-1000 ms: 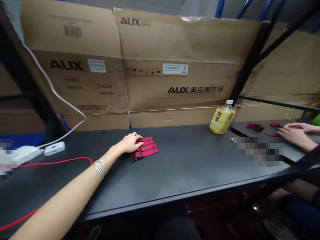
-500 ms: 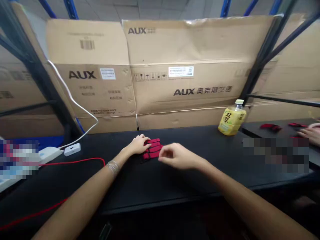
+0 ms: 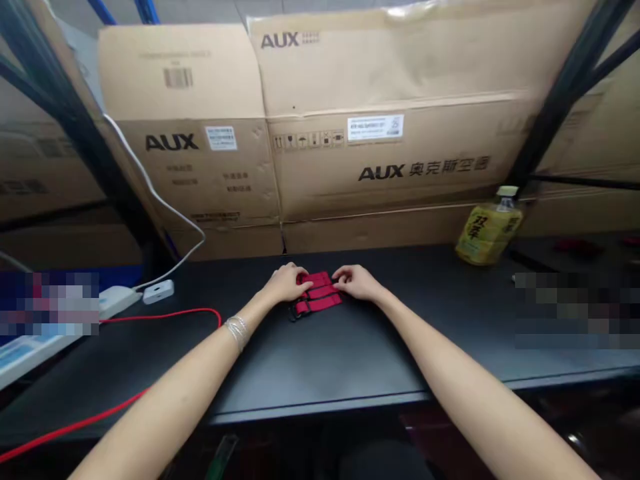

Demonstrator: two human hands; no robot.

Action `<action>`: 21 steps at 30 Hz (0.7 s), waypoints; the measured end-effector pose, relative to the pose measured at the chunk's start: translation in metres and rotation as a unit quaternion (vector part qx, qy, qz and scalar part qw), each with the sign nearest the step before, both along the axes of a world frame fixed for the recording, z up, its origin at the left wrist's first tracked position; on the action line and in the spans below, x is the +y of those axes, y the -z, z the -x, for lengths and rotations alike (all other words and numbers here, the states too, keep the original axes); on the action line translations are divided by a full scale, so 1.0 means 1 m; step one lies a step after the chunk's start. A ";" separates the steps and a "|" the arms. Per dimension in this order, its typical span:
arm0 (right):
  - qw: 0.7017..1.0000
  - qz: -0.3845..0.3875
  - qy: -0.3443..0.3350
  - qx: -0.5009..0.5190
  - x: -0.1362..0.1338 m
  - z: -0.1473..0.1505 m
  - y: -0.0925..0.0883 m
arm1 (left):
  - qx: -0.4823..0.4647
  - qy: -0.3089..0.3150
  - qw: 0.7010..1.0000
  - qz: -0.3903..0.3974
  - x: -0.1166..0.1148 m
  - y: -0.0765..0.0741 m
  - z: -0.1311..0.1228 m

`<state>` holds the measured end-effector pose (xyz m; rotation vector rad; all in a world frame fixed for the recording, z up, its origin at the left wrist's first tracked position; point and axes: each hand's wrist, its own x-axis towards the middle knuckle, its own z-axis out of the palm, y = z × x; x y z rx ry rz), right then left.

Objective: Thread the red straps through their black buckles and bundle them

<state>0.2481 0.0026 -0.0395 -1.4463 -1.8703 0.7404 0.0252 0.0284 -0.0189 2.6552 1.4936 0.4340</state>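
Note:
A small stack of red straps [image 3: 320, 299] with black buckles lies on the black table [image 3: 350, 353], near its back edge. My left hand [image 3: 286, 283] rests on the left end of the stack, fingers curled over it. My right hand [image 3: 356, 281] has its fingers pinched on the stack's right end. A silver bracelet sits on my left wrist.
Large AUX cardboard boxes [image 3: 380, 133] stand behind the table. A yellow-labelled drink bottle [image 3: 489, 228] stands at the back right. A red cable [image 3: 150, 320], a white cable and a white power strip [image 3: 117, 300] lie at the left. Black shelf posts [image 3: 560, 100] frame both sides.
My right hand came into view and moved forward onto the right end of the red straps. My left hand stayed on them. The view shifted left, and the other person's hands left the frame.

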 end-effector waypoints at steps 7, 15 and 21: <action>1.000 0.003 -0.007 -0.012 0.000 0.003 -0.001 | -0.001 -0.009 1.000 0.004 0.004 0.000 0.003; 0.998 -0.010 0.006 -0.068 -0.004 0.007 -0.005 | -0.009 -0.019 1.000 0.000 0.005 0.001 0.003; 0.996 -0.016 0.009 -0.084 -0.006 0.008 -0.007 | -0.008 -0.024 1.000 0.006 0.004 0.002 0.001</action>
